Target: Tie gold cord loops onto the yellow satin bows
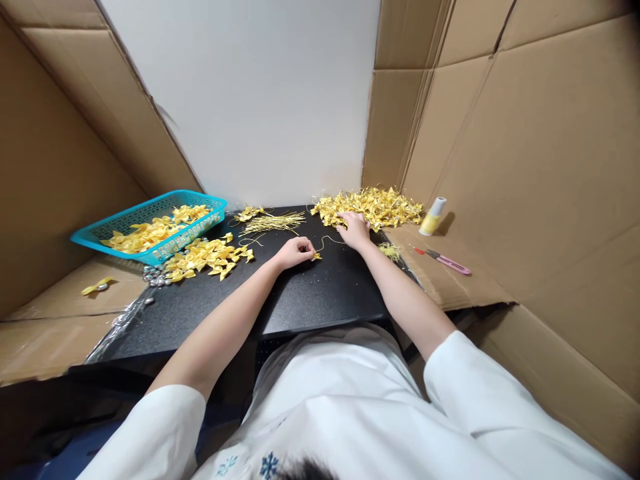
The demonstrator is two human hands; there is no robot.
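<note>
Near the middle of the black table (320, 300), my left hand (296, 253) pinches a small yellow bow (318, 256) between its fingertips. A thin yellow cord (330, 239) curves from near that bow toward my right hand (355, 230). My right hand lies at the front edge of the large heap of yellow bows (385, 207), fingers slightly bent over it. Whether its fingertips hold anything is hidden. Behind my left hand lies a bundle of cut yellow cords (275, 223).
At the left are a blue basket (193, 233) of yellow bows, a loose pile of bows (210, 257) and silvery beads (155, 275). On the right cardboard stand a thread spool (432, 219) and pink-handled snips (450, 263). Cord scraps (390, 251) lie beside my right wrist.
</note>
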